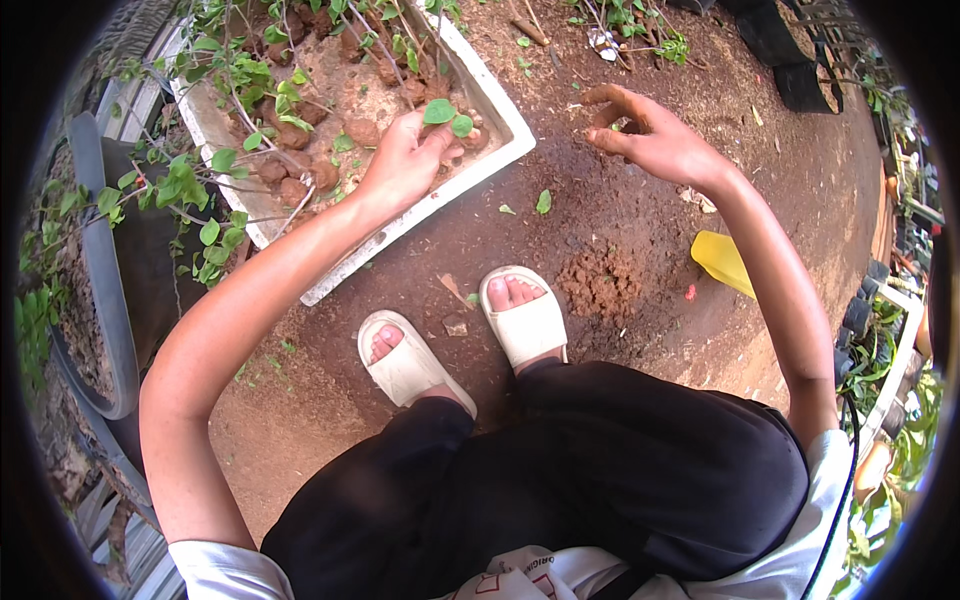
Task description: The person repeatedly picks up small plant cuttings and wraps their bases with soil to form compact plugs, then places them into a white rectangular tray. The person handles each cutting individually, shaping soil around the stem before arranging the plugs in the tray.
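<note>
My left hand (411, 159) is inside the near right corner of a white foam box (379, 244), pinching a small leafy cutting (439, 112). Its round green leaves stick up over my thumb, while the stem's lower end is hidden by the fingers. Reddish clay lumps (291, 135) lie about the box, several with leafy stems (247, 112) standing up from them. To the box's right, my right hand (651, 135) hovers over the soil with its fingers apart and holds nothing. Mud coats its fingertips.
A pile of wet clay (602, 283) lies by my right sandal (523, 315). Beyond it, a yellow plastic object (721, 261) is partly behind my right forearm. More cuttings (637, 26) lie at the top. A large dark pot (112, 262) stands left; black grow bags (799, 75) line the upper right.
</note>
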A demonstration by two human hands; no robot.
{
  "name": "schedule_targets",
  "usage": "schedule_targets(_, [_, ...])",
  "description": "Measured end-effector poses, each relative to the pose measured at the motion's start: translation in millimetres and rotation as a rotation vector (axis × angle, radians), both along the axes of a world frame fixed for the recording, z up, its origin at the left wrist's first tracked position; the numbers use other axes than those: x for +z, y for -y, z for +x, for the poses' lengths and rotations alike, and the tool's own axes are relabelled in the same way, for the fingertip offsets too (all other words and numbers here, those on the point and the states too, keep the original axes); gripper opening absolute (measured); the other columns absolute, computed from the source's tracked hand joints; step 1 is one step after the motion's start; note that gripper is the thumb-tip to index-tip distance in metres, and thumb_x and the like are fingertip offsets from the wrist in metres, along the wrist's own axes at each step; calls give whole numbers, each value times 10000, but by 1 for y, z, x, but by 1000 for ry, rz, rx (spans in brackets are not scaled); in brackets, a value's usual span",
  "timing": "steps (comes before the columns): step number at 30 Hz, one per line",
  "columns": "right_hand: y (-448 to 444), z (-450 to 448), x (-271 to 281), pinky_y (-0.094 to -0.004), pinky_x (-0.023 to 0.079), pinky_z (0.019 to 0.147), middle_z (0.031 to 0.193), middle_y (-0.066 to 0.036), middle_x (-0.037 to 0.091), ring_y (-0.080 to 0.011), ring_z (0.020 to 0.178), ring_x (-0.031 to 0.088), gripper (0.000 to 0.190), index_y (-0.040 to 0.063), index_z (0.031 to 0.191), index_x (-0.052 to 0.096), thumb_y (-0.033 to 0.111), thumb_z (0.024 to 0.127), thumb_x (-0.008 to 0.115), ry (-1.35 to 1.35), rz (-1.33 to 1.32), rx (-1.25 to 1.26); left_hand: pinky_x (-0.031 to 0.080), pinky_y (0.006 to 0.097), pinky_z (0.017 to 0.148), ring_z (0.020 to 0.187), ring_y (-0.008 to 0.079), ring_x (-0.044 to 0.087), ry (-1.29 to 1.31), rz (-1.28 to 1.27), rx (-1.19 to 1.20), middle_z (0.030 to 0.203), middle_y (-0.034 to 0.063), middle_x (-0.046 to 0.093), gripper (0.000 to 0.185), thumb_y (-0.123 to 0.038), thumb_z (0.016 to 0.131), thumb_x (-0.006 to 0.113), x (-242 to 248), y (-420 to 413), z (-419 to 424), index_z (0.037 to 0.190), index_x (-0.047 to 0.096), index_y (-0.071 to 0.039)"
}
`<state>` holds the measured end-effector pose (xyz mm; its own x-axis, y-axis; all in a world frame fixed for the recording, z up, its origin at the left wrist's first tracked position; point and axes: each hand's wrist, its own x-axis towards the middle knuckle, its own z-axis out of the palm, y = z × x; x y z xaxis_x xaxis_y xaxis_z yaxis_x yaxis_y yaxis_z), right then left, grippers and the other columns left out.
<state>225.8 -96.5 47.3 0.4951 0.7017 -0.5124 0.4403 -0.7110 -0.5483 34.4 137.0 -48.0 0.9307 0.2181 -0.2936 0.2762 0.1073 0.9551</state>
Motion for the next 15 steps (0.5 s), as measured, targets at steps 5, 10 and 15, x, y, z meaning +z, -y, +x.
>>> schedule_targets(5, [-6, 1, 7, -442, 437, 1102, 1315, -147, 629, -289, 1247, 588, 597, 97, 1462, 474, 407, 974, 621, -68, -60, 18, 544, 354, 1022, 1122, 224, 667, 37, 77, -178, 1139, 165, 689, 249, -40, 1058, 406, 0, -9, -7, 1169, 615, 37])
schedule_targets(10, [-6, -4, 3, -347, 523, 887, 1180, -77, 651, -166, 1007, 656, 556, 110, 1436, 512, 331, 956, 686, -27, -47, -26, 513, 383, 1020, 1153, 261, 655, -45, 272, -328, 1213, 186, 663, 241, -40, 1045, 431, 10, -11, -13, 1184, 612, 40])
schedule_targets(15, [-14, -5, 7, -348, 523, 881, 1200, -86, 648, -169, 1008, 651, 568, 111, 1429, 517, 368, 952, 688, -74, -65, -18, 513, 373, 978, 1147, 238, 639, 21, 380, -145, 1201, 154, 660, 245, -14, 1013, 485, -4, -8, -11, 1218, 617, 9])
